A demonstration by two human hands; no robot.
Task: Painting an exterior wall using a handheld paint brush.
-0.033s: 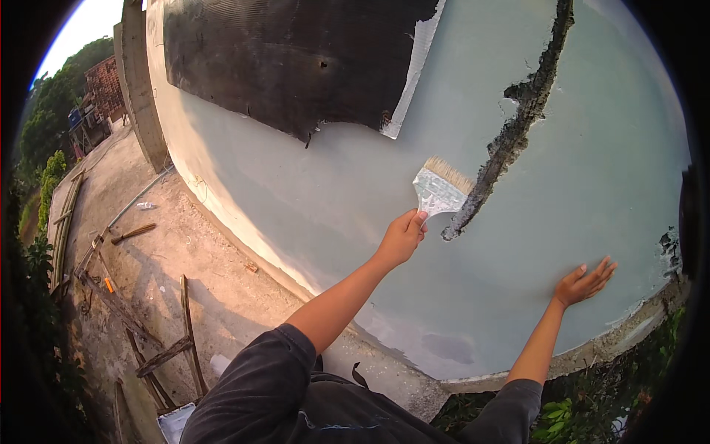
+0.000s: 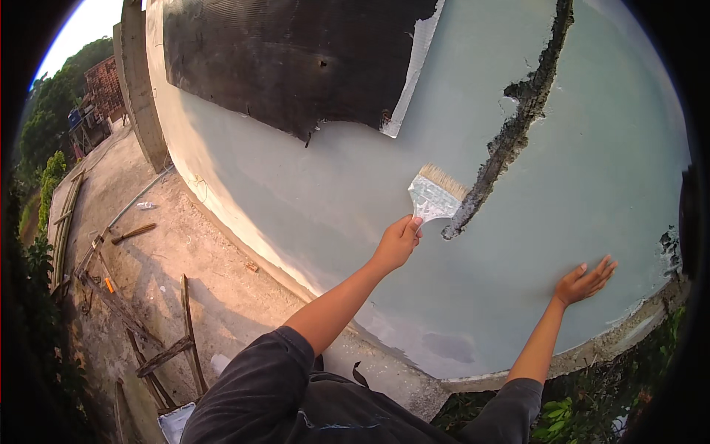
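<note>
My left hand (image 2: 399, 240) is closed round the handle of a wide, flat paintbrush (image 2: 435, 196). Pale bristles point up and away, and whitish paint smears cover the brush's body. Its right corner comes close to the lower end of a dark, rough-edged crack (image 2: 510, 140) running up the wall. The wall (image 2: 340, 192) is pale blue-green, smooth and curved by the lens. Farther right, my right hand (image 2: 584, 283) rests against the wall near its lower edge, fingers stretched out and holding nothing.
A dark, torn-edged panel (image 2: 296, 59) covers the wall's upper left. On the concrete floor (image 2: 222, 266) at left lie wooden pieces (image 2: 166, 355), a short brush-like bundle (image 2: 134, 233) and a small plastic bottle (image 2: 146, 206). A white tray (image 2: 176, 422) sits by my left sleeve; plants (image 2: 562, 418) grow below right.
My left hand and the paintbrush have shifted slightly left, with the bristles a little higher on the wall. The right hand stays where it was.
</note>
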